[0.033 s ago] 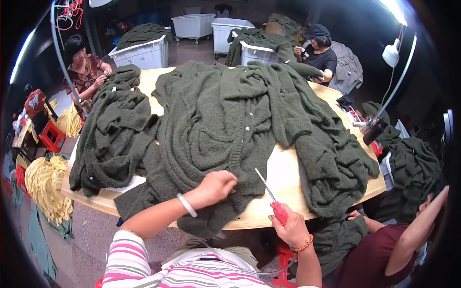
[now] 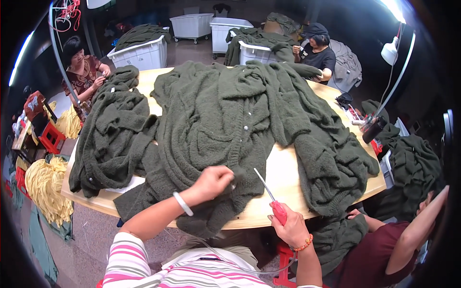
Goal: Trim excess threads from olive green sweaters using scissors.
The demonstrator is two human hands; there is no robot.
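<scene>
A dark green fuzzy knit cardigan (image 2: 201, 115) lies spread over the middle of the table, with small shiny buttons (image 2: 246, 128) along its front band. My left hand (image 2: 213, 183) is closed over the cardigan's lower front, beside a button; what its fingers pinch, if anything, is hidden. In my right hand (image 2: 291, 228) is a tool with a red handle (image 2: 279, 212) and a thin, straight metal shaft (image 2: 265, 185). The shaft points up and left, its tip close to the cardigan's edge and apart from my left hand.
More green knits lie on the wooden table (image 2: 283, 165), left (image 2: 115, 129) and right (image 2: 326, 158). Two people sit across it; another, in a maroon top (image 2: 379, 249), is close on my right. White bins (image 2: 141, 54) stand behind. A dark bottle (image 2: 374, 129) is at the right edge.
My left hand has shifted slightly left and up over the cardigan, its fingers still closed. My right hand and the red-handled tool stay in place.
</scene>
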